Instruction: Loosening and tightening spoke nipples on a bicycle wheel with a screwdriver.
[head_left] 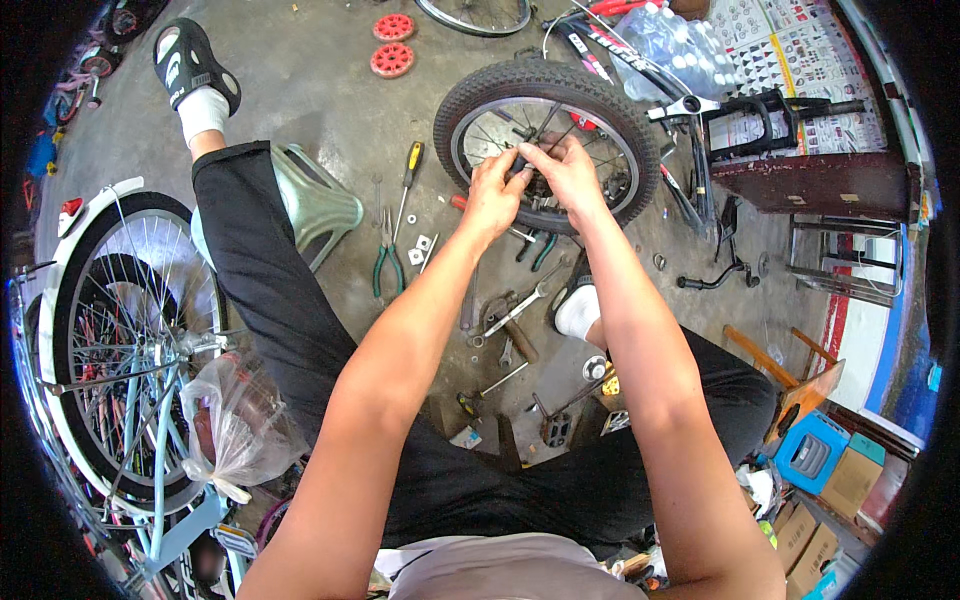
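A small bicycle wheel [447, 120] with a knobby black tyre lies at the upper middle. My left hand [495, 193] is over its hub, fingers closed on a small dark part [518, 165] that I cannot make out clearly. My right hand [566, 178] meets it there, thumb and fingertips closed at the same part, with spokes around them. Below the wheel lie green-handled pliers [390, 255], a yellow-and-black screwdriver [411, 170], a hammer [515, 336], wrenches [530, 297] and small nuts.
My outstretched leg crosses a pale green stool [330, 210]. Bicycles with a large wheel [62, 350] and a plastic bag [235, 420] are at left. A black fork [760, 125], bottle packs [670, 55], a wooden stool [805, 395] and boxes [850, 480] are at right. Red discs [392, 58] lie above.
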